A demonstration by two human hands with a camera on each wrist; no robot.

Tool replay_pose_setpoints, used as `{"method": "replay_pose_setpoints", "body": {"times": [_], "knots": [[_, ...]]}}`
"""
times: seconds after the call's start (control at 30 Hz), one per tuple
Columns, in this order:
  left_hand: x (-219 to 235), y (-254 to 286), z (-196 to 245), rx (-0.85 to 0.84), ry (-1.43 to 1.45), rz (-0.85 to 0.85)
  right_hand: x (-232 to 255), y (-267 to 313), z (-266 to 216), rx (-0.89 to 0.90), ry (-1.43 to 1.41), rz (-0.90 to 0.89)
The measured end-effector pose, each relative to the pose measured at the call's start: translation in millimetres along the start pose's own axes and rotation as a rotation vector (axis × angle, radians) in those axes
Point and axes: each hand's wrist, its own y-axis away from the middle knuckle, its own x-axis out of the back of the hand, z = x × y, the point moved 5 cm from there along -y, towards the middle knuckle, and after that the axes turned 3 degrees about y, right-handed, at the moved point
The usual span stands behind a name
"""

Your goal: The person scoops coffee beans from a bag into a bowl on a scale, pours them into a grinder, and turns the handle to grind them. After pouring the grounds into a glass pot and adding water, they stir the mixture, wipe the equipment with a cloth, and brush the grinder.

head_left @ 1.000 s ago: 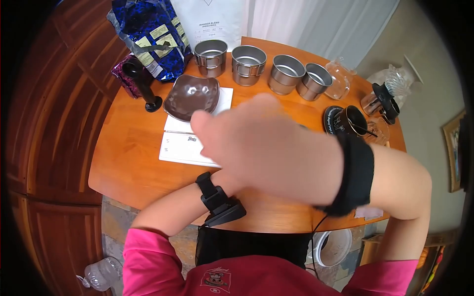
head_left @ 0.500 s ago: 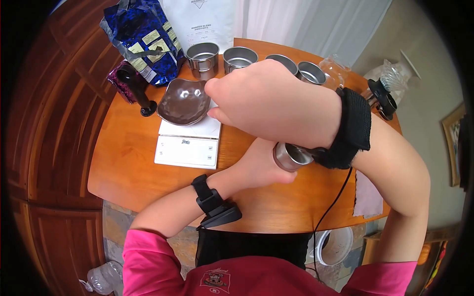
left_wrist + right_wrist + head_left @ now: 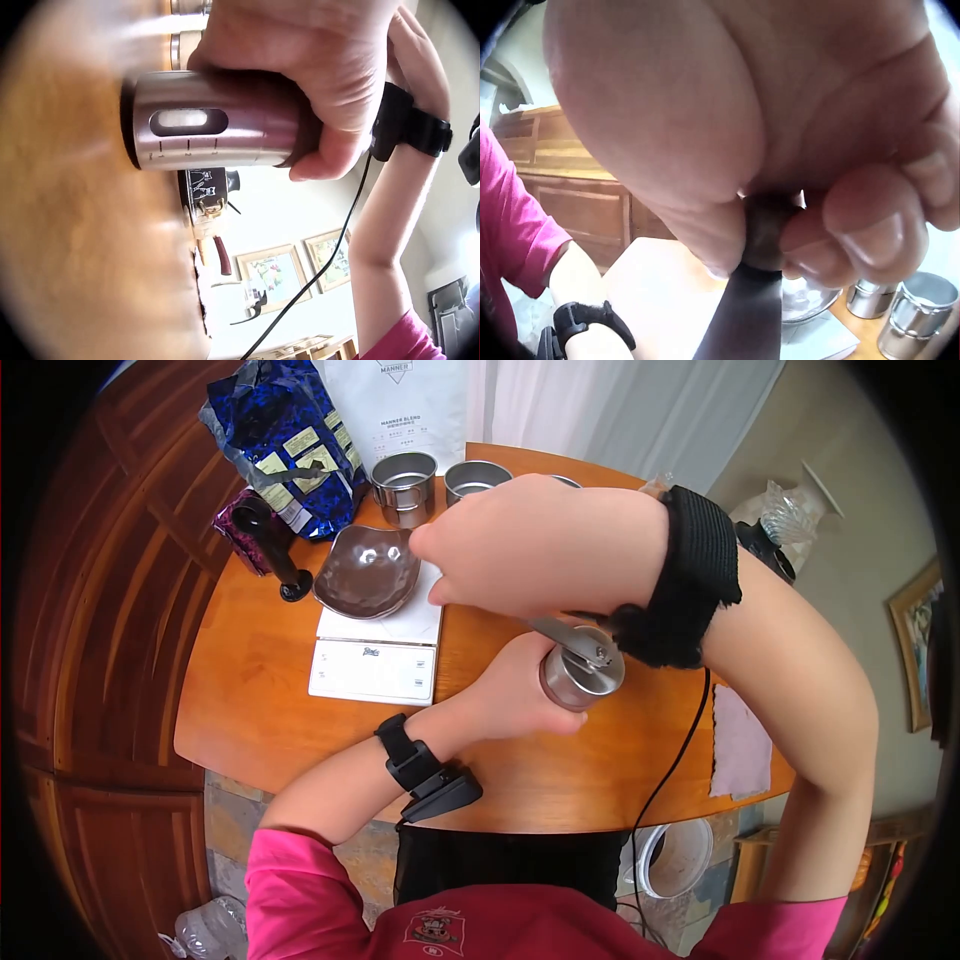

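Observation:
A steel hand grinder (image 3: 580, 678) stands upright on the table, its crank arm (image 3: 562, 634) on top pointing left. My left hand (image 3: 515, 695) grips its body; the left wrist view shows the cylinder (image 3: 225, 120) with a small window and scale marks, base on the wood, my left hand (image 3: 300, 52) round its upper part. My right hand (image 3: 545, 545) is above the crank's end. In the right wrist view, fingers and thumb of my right hand (image 3: 780, 135) hold the dark knob (image 3: 769, 229) at the end of the crank arm (image 3: 742, 315).
A brown dish (image 3: 368, 572) sits on a white scale (image 3: 372, 671) to the left. Steel cups (image 3: 405, 490) line the back, beside a blue bag (image 3: 285, 450) and a white bag (image 3: 398, 410). A black tamper-like object (image 3: 270, 550) stands left; a cloth (image 3: 740, 745) lies right.
My right hand has lifted back and left from low over the table, then swung slightly with the crank. The grinder has come into view in my left hand, and the head view has shifted a little.

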Motion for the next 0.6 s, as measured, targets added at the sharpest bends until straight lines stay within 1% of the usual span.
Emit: {"method": "replay_pose_setpoints", "body": {"times": [0.03, 0.07, 0.1, 0.13, 0.2, 0.23, 0.27, 0.33, 0.4, 0.43, 0.47, 0.53, 0.6], "knots": [[-1, 0, -4, 0.098, 0.061, -0.05, -3, -2, 4, 0.002, 0.002, 0.001], [-3, 1, -8, 0.197, 0.121, -0.097, -5, -4, 5, 0.072, 0.018, 0.081], [-2, 2, -8, 0.196, 0.12, -0.093, -5, -4, 6, 0.142, 0.034, 0.16], [-2, 3, -7, 0.167, 0.093, -0.076, -1, -3, 7, 0.144, 0.035, 0.162], [-3, 3, -6, 0.141, 0.068, -0.064, -4, 1, 27, -0.162, -0.062, -0.079], [-3, 5, -7, 0.151, 0.09, -0.044, -11, 0, 43, -0.261, -0.093, -0.121], [-2, 6, -7, 0.16, 0.112, -0.025, -18, 2, 57, -0.334, -0.194, -0.136], [-1, 4, -9, 0.163, 0.096, -0.033, -29, 19, 75, -0.373, -0.301, -0.193], [2, 5, -11, 0.121, 0.125, 0.017, -45, 36, 90, -0.369, -0.453, -0.067], [3, 4, -12, 0.119, 0.125, 0.024, -58, 46, 103, -0.316, -0.454, 0.096], [4, 3, -12, 0.109, 0.118, 0.043, -62, 59, 104, -0.287, -0.525, 0.191], [6, 1, -12, 0.101, 0.108, 0.066, -87, 83, 114, -0.339, -0.757, 0.271], [1, -2, -10, 0.11, 0.011, -0.013, -100, 102, 107, -0.342, -0.981, 0.428]]}}
